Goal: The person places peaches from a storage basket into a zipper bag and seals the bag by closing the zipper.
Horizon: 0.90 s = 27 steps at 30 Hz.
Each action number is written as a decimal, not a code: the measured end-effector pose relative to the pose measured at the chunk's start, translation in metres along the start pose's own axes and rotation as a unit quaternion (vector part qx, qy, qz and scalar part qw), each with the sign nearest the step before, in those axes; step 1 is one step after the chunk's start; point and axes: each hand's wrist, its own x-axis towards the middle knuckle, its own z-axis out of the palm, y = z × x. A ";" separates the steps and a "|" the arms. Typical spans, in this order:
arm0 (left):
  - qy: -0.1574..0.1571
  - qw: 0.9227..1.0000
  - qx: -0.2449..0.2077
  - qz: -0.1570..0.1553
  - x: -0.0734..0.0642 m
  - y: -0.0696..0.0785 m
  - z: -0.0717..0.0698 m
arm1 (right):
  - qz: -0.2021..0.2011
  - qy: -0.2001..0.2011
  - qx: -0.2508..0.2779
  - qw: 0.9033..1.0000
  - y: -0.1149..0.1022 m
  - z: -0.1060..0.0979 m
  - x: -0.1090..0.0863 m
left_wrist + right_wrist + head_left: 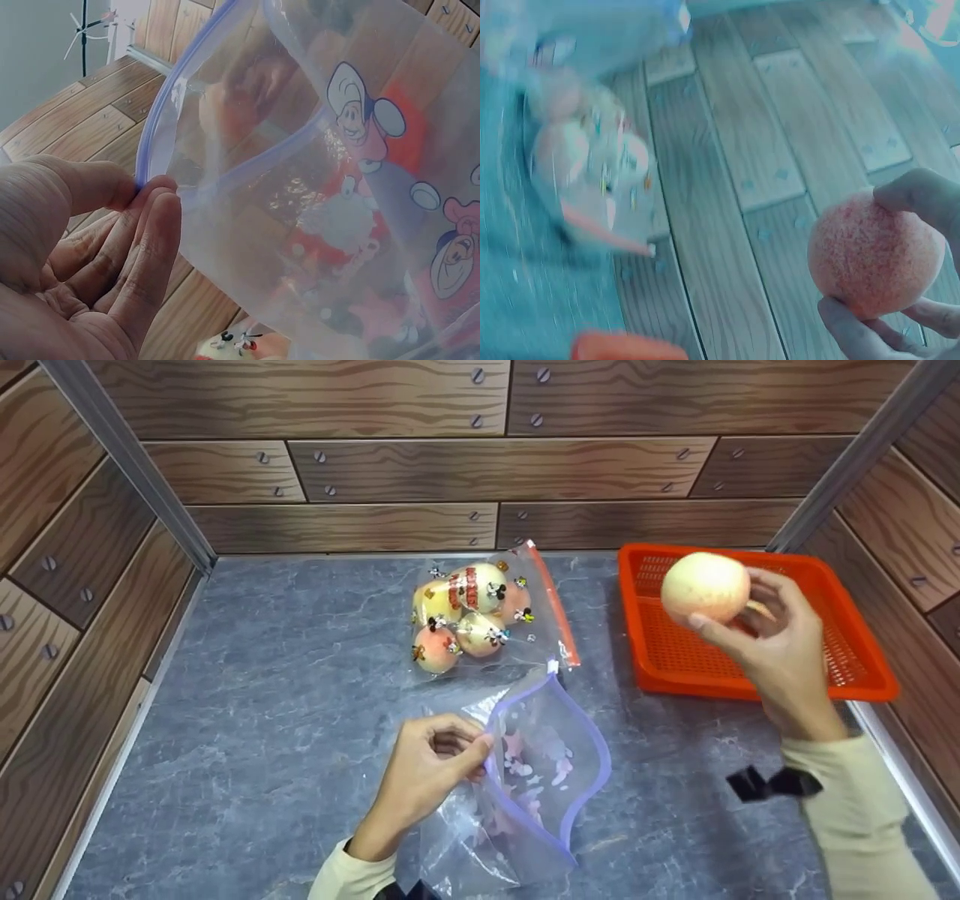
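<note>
My right hand holds a pale yellow-and-pink apple above the orange basket; its speckled reddish side faces the right wrist camera. With thumb and fingertips, my left hand pinches the purple rim of a clear zip bag printed with pink cartoon figures. The mouth of this bag gapes, and its slider sits at the far end of the rim. Behind it lies a second clear bag with a red-orange zip strip, holding several apples.
The orange plastic basket stands at the right on the grey marbled tabletop. Wood-patterned panels rise at the back and on both sides, with grey metal strips at the corners.
</note>
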 end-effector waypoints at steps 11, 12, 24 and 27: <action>0.006 1.000 0.002 -0.007 -0.002 0.000 0.001 | 0.032 -0.084 0.049 0.995 0.000 0.024 -0.058; 0.008 1.000 0.004 -0.008 -0.002 0.000 0.001 | 0.031 -0.096 0.050 0.994 0.000 0.026 -0.063; 0.008 1.000 -0.009 -0.009 -0.001 0.001 0.001 | -0.051 -0.219 0.016 0.974 0.003 0.045 -0.087; 0.008 1.000 -0.008 -0.009 -0.001 0.001 0.002 | -0.067 -0.237 -0.013 0.969 0.002 0.047 -0.090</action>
